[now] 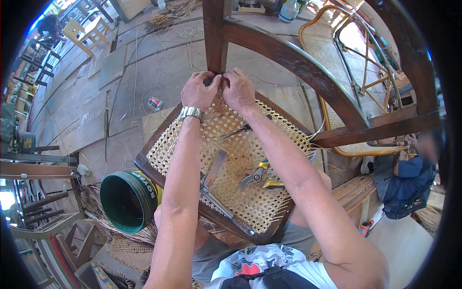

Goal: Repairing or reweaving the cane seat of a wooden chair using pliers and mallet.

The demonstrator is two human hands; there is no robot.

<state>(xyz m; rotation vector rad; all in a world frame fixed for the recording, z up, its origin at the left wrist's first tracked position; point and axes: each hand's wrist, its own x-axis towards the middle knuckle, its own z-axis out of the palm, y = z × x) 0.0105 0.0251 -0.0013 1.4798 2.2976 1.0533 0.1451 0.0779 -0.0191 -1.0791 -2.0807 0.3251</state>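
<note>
A chair with a woven cane seat (168, 149) in a dark wooden frame lies across my lap. Both my hands meet at its far corner, beside a dark wooden post (215, 55). My left hand (198, 89), with a metal watch (191, 113) on its wrist, is closed on a small black object (208, 81), mostly hidden. My right hand (238, 90) is closed against the corner, fingertips together; what they grip is hidden. On the cane rest yellow-handled pruning shears (255, 177), a thin pointed tool (234, 132), a flat strip (215, 168) and a long metal tool (226, 210).
A dark green bucket (107, 202) stands left of the seat. The chair's curved wooden frame (298, 62) arches at the right. Beyond it leans a cane-panelled rattan chair (327, 62). A person in dark clothes (409, 178) sits at the right. Loose cane strands (168, 18) lie on the floor.
</note>
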